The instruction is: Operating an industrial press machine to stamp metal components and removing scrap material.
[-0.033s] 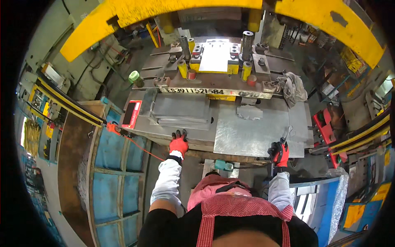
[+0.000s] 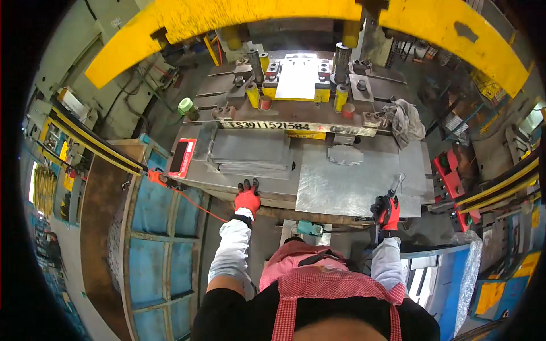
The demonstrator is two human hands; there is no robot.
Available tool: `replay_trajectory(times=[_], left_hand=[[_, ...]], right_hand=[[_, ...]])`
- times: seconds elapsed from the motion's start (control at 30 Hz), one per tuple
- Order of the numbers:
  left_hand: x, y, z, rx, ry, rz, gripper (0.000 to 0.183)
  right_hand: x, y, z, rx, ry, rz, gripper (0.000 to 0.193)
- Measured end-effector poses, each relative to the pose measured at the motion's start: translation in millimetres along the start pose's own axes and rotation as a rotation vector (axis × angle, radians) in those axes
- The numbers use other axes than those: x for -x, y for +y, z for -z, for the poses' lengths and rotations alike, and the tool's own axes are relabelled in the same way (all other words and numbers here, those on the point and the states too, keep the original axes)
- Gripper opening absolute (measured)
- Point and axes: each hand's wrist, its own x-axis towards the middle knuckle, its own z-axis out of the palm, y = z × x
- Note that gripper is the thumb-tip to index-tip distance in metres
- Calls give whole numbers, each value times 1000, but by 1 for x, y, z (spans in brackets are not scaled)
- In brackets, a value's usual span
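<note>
While left hand (image 2: pixel 247 199) rests on flat steel bench (image 2: pixel 352 187), right hand (image 2: pixel 387 210) grips thin metal tool (image 2: pixel 396 184).

The left hand (image 2: pixel 247 199), in a red glove, rests flat on the near edge of the steel table (image 2: pixel 364 193), just near a stack of sheets (image 2: pixel 250 150). The right hand (image 2: pixel 387 211), also gloved, grips a thin metal tool (image 2: pixel 395 186) at the table's near right edge. A red device (image 2: pixel 182 157) lies left of the stack. Farther off stands the die (image 2: pixel 298 79), with a rag (image 2: pixel 405 122) to its right. A blue rack (image 2: pixel 156 227) stands to the left.
</note>
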Motion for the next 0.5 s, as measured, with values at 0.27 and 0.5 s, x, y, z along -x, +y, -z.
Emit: replay_trajectory(times=[0.27,0.5], left_hand=[[-7,-9,-16,-27,26,0,50],[-6,-4,-11,-17,6,-13,53]], right_hand=[[6,-6,-10,-42,-18,38,12],[7,-8,-10,-29,92,20,16]])
